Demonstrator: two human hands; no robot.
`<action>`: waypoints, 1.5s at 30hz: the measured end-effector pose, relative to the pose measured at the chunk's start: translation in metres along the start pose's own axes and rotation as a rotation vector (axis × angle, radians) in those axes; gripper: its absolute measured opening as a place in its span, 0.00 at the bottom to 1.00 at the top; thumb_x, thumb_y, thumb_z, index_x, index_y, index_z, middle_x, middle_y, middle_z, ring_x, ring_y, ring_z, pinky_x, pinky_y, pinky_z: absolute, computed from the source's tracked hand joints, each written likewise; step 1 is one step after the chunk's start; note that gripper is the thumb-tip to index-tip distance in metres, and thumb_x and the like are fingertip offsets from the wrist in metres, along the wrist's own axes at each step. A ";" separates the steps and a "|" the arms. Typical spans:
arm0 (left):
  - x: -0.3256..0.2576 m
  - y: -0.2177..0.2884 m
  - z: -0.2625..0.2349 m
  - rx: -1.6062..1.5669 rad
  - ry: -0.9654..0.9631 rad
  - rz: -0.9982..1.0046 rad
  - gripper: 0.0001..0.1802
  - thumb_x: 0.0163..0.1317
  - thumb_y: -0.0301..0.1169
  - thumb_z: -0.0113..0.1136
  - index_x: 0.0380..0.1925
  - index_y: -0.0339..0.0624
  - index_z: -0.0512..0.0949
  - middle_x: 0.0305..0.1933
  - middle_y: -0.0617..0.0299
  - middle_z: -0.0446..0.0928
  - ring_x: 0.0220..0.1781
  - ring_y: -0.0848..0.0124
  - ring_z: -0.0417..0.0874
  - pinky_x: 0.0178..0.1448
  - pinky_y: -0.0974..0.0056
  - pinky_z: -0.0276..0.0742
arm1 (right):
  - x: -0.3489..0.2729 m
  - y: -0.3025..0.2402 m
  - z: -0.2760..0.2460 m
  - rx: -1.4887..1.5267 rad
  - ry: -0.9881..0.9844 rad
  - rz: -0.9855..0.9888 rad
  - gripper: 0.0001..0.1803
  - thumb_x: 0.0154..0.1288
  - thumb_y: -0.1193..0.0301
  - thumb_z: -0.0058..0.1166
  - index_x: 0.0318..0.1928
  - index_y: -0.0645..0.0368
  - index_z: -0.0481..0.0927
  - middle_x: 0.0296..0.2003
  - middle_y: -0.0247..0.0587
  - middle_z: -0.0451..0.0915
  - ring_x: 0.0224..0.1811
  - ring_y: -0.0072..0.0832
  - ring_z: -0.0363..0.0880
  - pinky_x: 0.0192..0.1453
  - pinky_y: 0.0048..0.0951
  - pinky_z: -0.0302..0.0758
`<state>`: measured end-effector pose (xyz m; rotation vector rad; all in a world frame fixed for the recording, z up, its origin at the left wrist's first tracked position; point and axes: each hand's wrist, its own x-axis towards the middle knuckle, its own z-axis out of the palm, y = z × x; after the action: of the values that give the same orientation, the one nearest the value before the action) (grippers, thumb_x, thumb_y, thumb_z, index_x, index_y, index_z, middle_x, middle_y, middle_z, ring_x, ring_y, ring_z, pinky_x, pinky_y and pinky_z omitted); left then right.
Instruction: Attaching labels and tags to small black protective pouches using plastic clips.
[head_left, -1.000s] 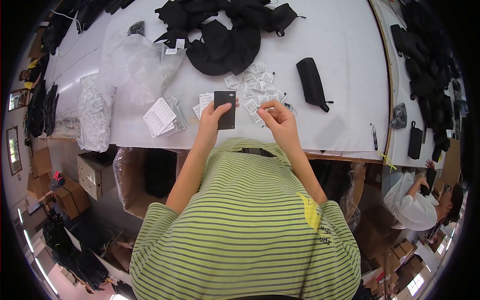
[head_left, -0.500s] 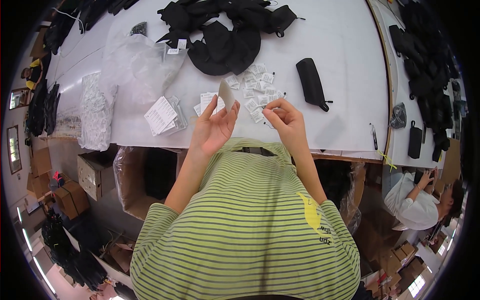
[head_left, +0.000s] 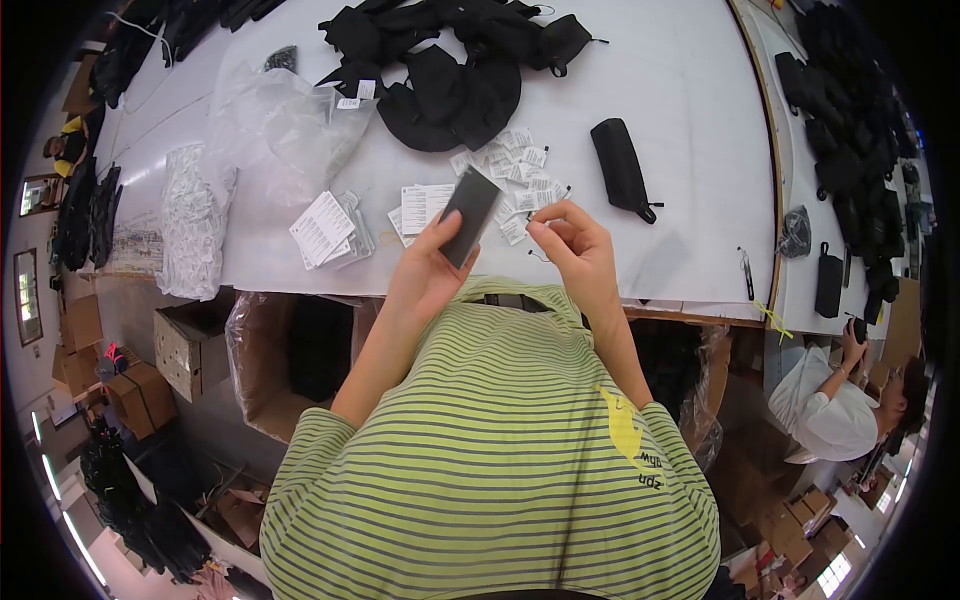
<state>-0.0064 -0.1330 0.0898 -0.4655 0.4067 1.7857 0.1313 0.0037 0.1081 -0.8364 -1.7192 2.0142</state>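
Observation:
A dark rectangular card [head_left: 472, 216] is gripped in my left hand [head_left: 424, 275], thumb across its face and fingers behind it. Just right of it, my right hand [head_left: 580, 250] is closed in a pinch near the table's front edge. A thin dark cord shows by those fingertips, but what they pinch is too small to make out. Small white printed packets or labels [head_left: 522, 152] lie in a loose heap beyond my hands. Printed white cards [head_left: 426, 200] lie partly behind my left hand, with another stack [head_left: 322, 230] farther left. A black zipped pouch [head_left: 618, 160] rests to the right.
Black fabric pieces [head_left: 450, 95] are heaped at the far middle of the white table [head_left: 690, 110]. Clear plastic bags [head_left: 285, 125] and a white bundle [head_left: 192, 230] occupy the left. More black pouches [head_left: 826, 280] lie on the right-hand table, where a person in white [head_left: 835, 410] handles something dark.
The card in my left hand has turned from nearly edge-on to show its dark face, tilting right. My right hand has barely moved, still pinched.

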 end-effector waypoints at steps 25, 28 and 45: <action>-0.005 0.004 0.019 1.145 -0.231 0.376 0.08 0.66 0.26 0.52 0.40 0.37 0.79 0.32 0.62 0.78 0.20 0.81 0.73 0.24 0.76 0.69 | 0.015 -0.004 -0.003 0.204 -0.208 0.071 0.05 0.62 0.76 0.57 0.36 0.64 0.76 0.21 0.35 0.78 0.20 0.18 0.76 0.23 0.19 0.73; -0.001 -0.011 0.023 1.224 -0.084 0.435 0.06 0.66 0.26 0.53 0.37 0.37 0.78 0.31 0.62 0.77 0.18 0.83 0.71 0.22 0.77 0.65 | 0.021 0.001 -0.002 0.221 -0.274 0.098 0.06 0.62 0.76 0.58 0.36 0.64 0.75 0.21 0.37 0.78 0.20 0.19 0.76 0.24 0.20 0.74; 0.164 0.047 -0.005 2.200 0.110 1.272 0.21 0.53 0.37 0.66 0.47 0.48 0.73 0.62 0.52 0.65 0.60 0.50 0.68 0.58 0.45 0.66 | 0.086 0.036 -0.044 0.194 -0.127 0.359 0.08 0.66 0.69 0.50 0.34 0.61 0.74 0.19 0.38 0.77 0.18 0.22 0.75 0.25 0.21 0.71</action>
<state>-0.0901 -0.0118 0.0032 1.5348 2.5845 1.1350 0.0983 0.0833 0.0525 -1.0276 -1.4865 2.4713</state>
